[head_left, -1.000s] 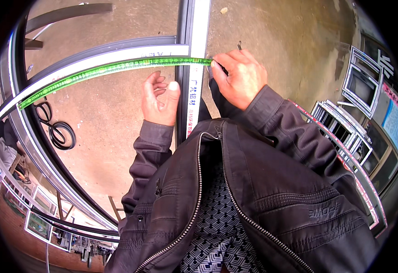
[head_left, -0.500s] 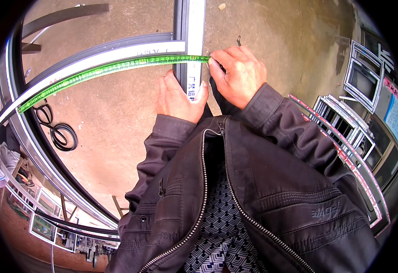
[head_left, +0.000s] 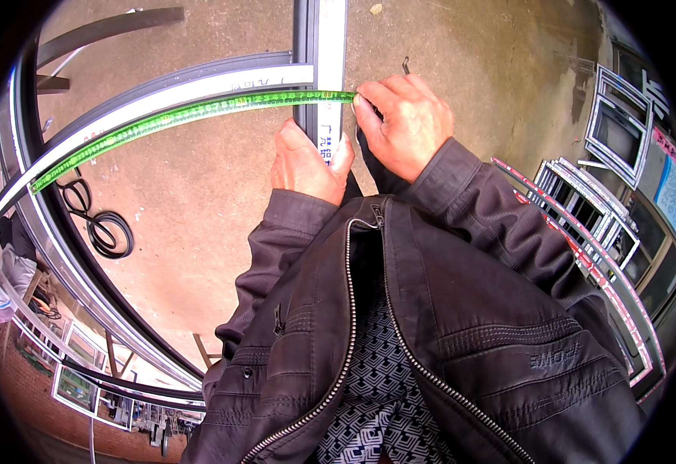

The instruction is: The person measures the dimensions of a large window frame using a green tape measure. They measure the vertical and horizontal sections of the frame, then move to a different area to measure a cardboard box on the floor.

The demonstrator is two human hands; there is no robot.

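Seemingly mid-measure, the left hand (head_left: 307,166) clasps the bar (head_left: 331,39), the right hand (head_left: 406,124) pinches tape (head_left: 191,114) just right of it; reading next needs tautness.

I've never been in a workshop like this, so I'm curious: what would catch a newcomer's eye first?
Most likely the bright green measuring tape, stretched from the left side to the right hand, which holds its end just above centre. Next comes the left hand, gripping the white-faced bar below the tape. The dark jacket fills much of the lower half.
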